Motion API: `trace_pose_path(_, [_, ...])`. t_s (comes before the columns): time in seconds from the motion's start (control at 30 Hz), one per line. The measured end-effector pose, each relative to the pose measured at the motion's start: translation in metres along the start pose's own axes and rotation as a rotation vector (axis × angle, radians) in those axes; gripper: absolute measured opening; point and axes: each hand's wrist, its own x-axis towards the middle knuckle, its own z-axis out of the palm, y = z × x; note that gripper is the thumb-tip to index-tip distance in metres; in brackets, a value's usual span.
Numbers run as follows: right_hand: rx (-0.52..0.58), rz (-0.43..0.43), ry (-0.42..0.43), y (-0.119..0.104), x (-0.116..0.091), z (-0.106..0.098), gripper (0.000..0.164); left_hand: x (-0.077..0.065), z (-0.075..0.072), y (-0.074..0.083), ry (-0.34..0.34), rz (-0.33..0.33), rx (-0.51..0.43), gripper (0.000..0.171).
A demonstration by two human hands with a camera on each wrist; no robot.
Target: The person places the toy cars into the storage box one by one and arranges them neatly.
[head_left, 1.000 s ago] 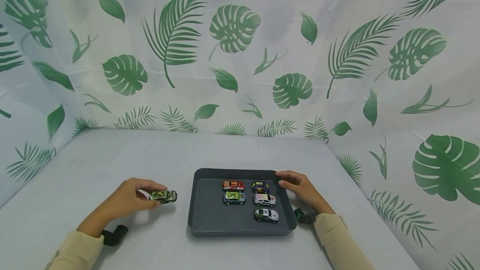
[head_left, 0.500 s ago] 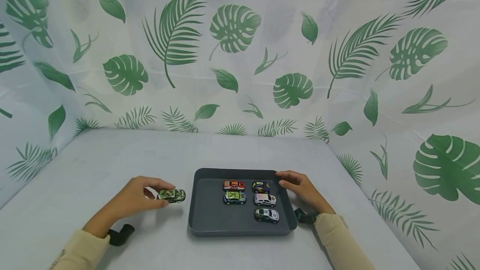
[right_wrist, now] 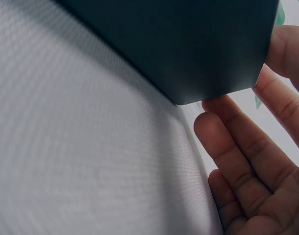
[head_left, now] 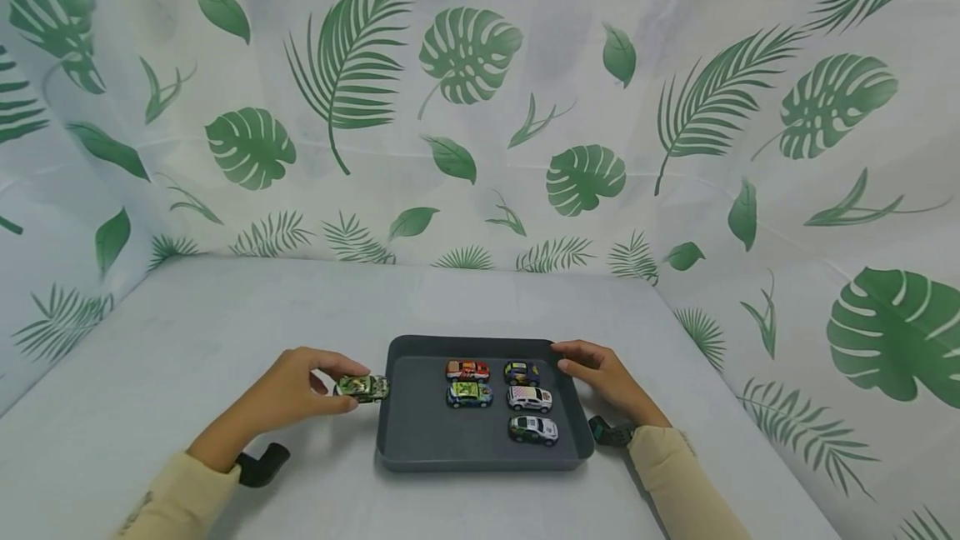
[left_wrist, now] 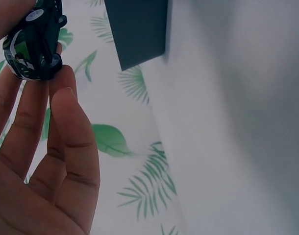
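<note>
My left hand [head_left: 300, 386] pinches a green camouflage-patterned toy car [head_left: 362, 388] between thumb and fingers, right at the left rim of a dark grey tray [head_left: 427, 444]. From beneath, the left wrist view shows the dark underside of this toy car [left_wrist: 37, 46] above the fingers. At the tray's far right corner, my right hand [head_left: 603, 373] holds the rim with thumb and forefinger. Inside stand a red toy car [head_left: 467, 371], a green-and-blue one, a dark blue-and-yellow toy car [head_left: 521, 373], a white-and-pink one, and a white-and-dark toy car [head_left: 533, 430] nearest the front.
The tray stands on a white-covered table [head_left: 285, 307]. A leaf-printed cloth [head_left: 487, 123] hangs behind and along both sides. Black bands with small devices sit on both wrists, beside beige sleeves [head_left: 180, 494].
My left hand has carried the camouflage toy car rightward, from the table's left part up to the tray's left rim. The right hand and the cars in the tray have stayed put.
</note>
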Motion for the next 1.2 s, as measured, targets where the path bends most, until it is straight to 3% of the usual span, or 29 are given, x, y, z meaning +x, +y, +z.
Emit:
trace_pose_path(0.63, [-0.011,0.018,0.007,-0.001,0.002,0.001,0.039,0.016,0.02,0.018,-0.037,0.031,0.007,0.033])
trace_pose_path(0.83, [-0.012,0.012,0.006,-0.001,0.001,0.0,0.039,0.018,0.028,0.026,-0.034,0.012,0.035,0.032])
trace_pose_path(1.2, [-0.018,0.034,0.006,-0.003,0.001,0.001,0.04,0.022,0.044,0.027,-0.052,0.028,0.039,0.031])
